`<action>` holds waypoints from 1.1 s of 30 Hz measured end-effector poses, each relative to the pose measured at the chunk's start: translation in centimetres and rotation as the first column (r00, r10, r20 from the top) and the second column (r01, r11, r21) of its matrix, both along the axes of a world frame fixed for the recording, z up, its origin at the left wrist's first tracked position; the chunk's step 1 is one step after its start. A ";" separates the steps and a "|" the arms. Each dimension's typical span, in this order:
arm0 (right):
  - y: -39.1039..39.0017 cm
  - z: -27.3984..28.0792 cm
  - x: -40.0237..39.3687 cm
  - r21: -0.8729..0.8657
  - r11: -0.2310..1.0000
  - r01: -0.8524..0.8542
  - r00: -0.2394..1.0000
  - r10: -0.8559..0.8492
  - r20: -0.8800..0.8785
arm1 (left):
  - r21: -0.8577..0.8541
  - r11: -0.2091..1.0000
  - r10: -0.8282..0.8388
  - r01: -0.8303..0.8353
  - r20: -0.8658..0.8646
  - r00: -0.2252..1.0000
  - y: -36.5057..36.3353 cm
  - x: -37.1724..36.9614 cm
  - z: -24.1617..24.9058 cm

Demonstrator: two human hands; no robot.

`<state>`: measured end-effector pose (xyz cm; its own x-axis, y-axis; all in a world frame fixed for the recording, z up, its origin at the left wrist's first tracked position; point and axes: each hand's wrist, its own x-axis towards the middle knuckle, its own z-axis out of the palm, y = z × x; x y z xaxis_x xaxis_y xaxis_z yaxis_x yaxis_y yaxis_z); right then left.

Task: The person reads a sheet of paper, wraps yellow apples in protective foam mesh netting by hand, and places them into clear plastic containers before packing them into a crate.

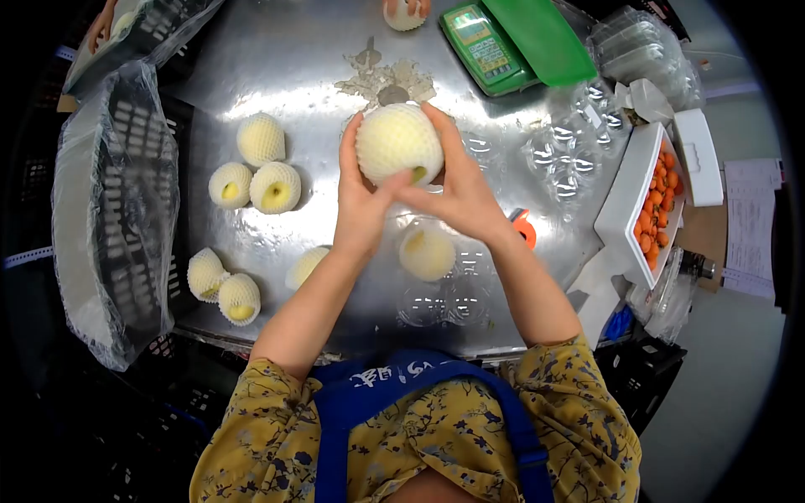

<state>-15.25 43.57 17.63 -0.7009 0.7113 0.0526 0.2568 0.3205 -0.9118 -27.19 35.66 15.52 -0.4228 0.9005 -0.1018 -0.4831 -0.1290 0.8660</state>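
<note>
Both of my hands hold one round fruit wrapped in white foam netting [397,140] above the steel table [285,59]. My left hand [362,197] cups its left side and my right hand [457,189] cups its right side, fingers spread around it. Below the hands, another netted fruit [426,252] sits in a clear plastic clamshell tray [444,302]. Several more netted fruits lie on the table to the left, three in a cluster [256,172], two near the front edge [222,287], and one [303,267] beside my left forearm.
A green scale [490,42] stands at the back. Clear empty clamshells [570,159] lie at the right, beside a white foam box of small orange fruits [656,210]. A plastic-lined black crate [117,210] stands at the left. Another person's hand [406,12] holds a netted fruit at the far edge.
</note>
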 end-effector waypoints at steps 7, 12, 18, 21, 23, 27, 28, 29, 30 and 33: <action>-3.7 0.7 3.1 -0.679 0.732 -0.050 0.949 -0.178 -0.262 | -0.012 1.000 -0.006 0.005 -0.069 0.998 -4.0 1.2 1.5; -6.6 0.7 5.4 -0.826 0.530 -0.193 0.881 -0.277 -0.383 | 0.142 0.927 -0.080 0.347 -0.829 0.553 -6.8 1.0 2.0; -7.8 1.6 5.8 0.068 0.998 -0.013 0.969 0.030 -0.246 | -0.050 0.944 -0.273 0.327 0.437 0.857 -9.3 2.9 4.9; -8.4 3.6 5.8 0.306 0.948 0.092 0.995 -0.075 -0.067 | -0.068 0.987 -0.127 0.146 0.230 0.965 -8.7 3.7 4.3; -9.8 4.4 5.3 0.307 0.922 0.236 0.964 -0.261 0.044 | -0.052 0.995 -0.071 0.084 0.210 0.975 -8.8 4.2 4.4; -10.6 3.4 5.1 0.366 0.898 0.245 0.967 -0.252 -0.029 | -0.060 0.996 -0.058 0.063 0.083 0.995 -8.6 4.3 4.6; -10.5 2.9 5.3 0.394 0.888 0.238 0.971 -0.228 -0.071 | -0.091 0.995 -0.048 0.051 0.033 0.998 -8.6 4.2 4.6; -10.5 2.7 5.4 0.421 0.877 0.231 0.973 -0.202 -0.111 | -0.121 0.991 -0.057 0.062 0.039 0.998 -8.7 4.1 4.3; -10.7 2.7 5.5 0.266 0.936 0.230 0.970 -0.199 -0.140 | -0.151 0.986 -0.065 0.071 0.044 0.997 -8.7 3.9 3.7; -10.8 2.6 5.7 -0.438 0.890 0.126 0.907 -0.282 -0.312 | -0.129 0.984 -0.103 0.121 0.142 0.985 -9.2 3.3 1.9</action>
<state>-9.59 32.74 20.21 -0.5254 0.8495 -0.0483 -0.0925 -0.1134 -0.9892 -23.93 26.48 17.38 -0.2943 0.9151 -0.2756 -0.6006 0.0472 0.7981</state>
